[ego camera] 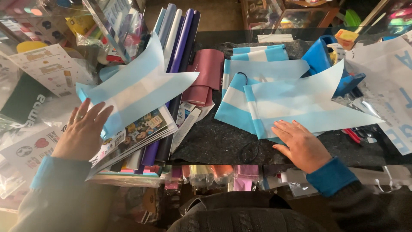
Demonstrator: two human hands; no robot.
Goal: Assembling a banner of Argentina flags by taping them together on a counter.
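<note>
— Your left hand (83, 131), fingers spread, lies flat on the lower end of the curling light-blue-and-white striped paper sheet (135, 83). How's yours?

— Your right hand (302, 144), fingers together, presses the near edge of the flat striped sheet (300, 103); keep both palms flat so nothing slides.

Pale blue and white stripes everywhere

The flag (128, 88) by the left hand (83, 131) and the flags (296, 101) under the right hand (302, 144) are light-blue-and-white striped; the folded cloth (206, 77) is dusty pink, the rolled sheets (180, 38) purple, white and grey-blue, the felt mat (214, 141) on the desk charcoal, both cuffs (330, 176) bright blue.
</note>
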